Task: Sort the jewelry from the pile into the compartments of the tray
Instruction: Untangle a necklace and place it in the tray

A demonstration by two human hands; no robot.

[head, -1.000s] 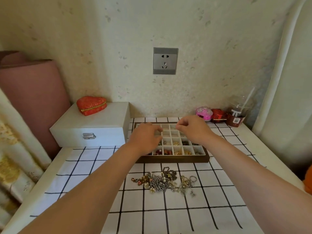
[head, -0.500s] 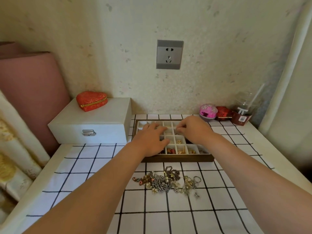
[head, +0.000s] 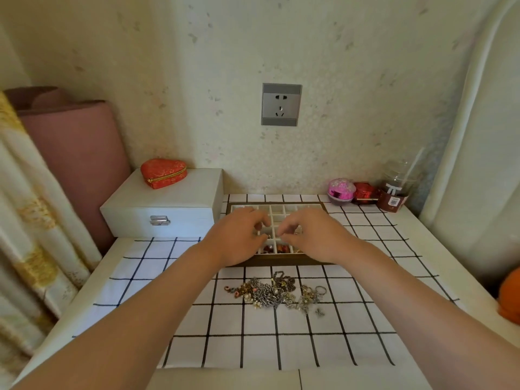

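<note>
From the head view, the tray (head: 277,260) sits near the tabletop's back edge. Some front boxes hold beads. A big pile (head: 277,292) still waits. The left hand (head: 235,237) and right hand (head: 312,235) curl over it; I cannot tell what they hold.

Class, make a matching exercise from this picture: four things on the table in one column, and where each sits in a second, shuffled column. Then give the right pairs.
Things
1. red heart-shaped case
2. jewelry pile
3. tray
4. pink ball

Places
A. under both hands, on the checked cloth
B. by the wall, right of the tray
C. on top of the white box
D. on the cloth, nearer the person than the tray

Pairs: 1-C, 2-D, 3-A, 4-B
</note>
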